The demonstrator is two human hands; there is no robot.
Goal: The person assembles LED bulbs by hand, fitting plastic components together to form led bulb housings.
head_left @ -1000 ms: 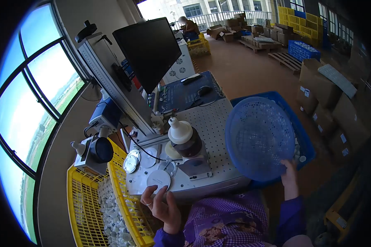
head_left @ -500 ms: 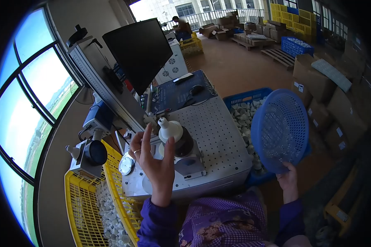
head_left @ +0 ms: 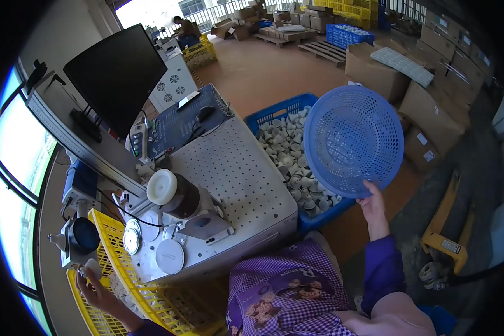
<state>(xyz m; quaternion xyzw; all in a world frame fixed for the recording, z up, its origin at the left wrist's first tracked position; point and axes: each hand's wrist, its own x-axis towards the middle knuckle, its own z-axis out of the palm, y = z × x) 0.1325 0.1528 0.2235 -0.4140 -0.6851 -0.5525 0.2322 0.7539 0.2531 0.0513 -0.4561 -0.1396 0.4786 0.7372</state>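
My left hand (head_left: 98, 297) is low at the left, over the edge of a yellow crate (head_left: 120, 263), with its fingers closed round a small white part (head_left: 93, 269). A dark lens-like cylinder on a grey device (head_left: 73, 241) is just above it. My right hand (head_left: 373, 211) grips the lower rim of a blue perforated basket (head_left: 355, 140), which is tilted up and shows no parts inside. On the bench, a dark cylindrical fixture (head_left: 183, 199) leans left with a round white face (head_left: 162, 186) at its end.
A perforated bench top (head_left: 235, 173) carries round metal discs (head_left: 169, 256), a mouse (head_left: 205, 113) and a phone (head_left: 189, 99). Behind is a monitor (head_left: 117, 75). A blue crate (head_left: 280, 112) of white parts stands right of the bench. Cartons (head_left: 375, 73) and a seated person (head_left: 185, 31) are farther off.
My left hand has moved from beside the fixture down left to the yellow crate, now holding a white part. The white piece with a narrow tip no longer stands on the fixture. The view has shifted right.
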